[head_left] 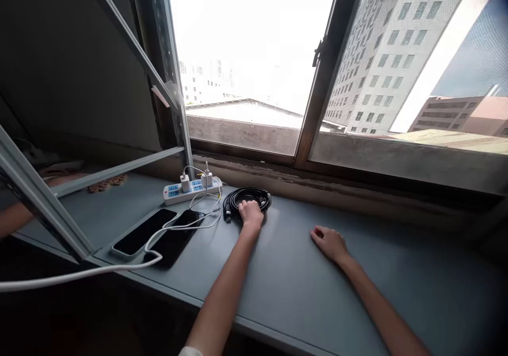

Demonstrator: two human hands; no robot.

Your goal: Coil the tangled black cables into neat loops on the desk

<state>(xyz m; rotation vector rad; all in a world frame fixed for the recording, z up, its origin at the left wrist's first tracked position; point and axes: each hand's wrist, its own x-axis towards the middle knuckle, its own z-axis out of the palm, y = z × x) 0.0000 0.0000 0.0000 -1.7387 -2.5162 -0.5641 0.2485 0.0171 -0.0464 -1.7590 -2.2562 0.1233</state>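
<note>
A coiled black cable [233,198] lies on the grey shelf by the window, with light-coloured connector ends showing at its rim. My left hand [251,214] reaches over the near side of the coil, fingers curled closed on it; the fingertips are hidden from view. To the right, my right hand [330,243] rests on the bare grey surface [293,271], apart from the cable. Its fingers are loosely curled into a fist with a small dark gap, and nothing shows in them.
Left of the coil stands a white power strip [174,199] with two chargers plugged in. White charging cables [161,231] run across two dark-screened phones [148,231]. Metal shelf posts [51,208] rise at left, with another person's arm [16,218] beyond. A window frame [305,149] borders the back.
</note>
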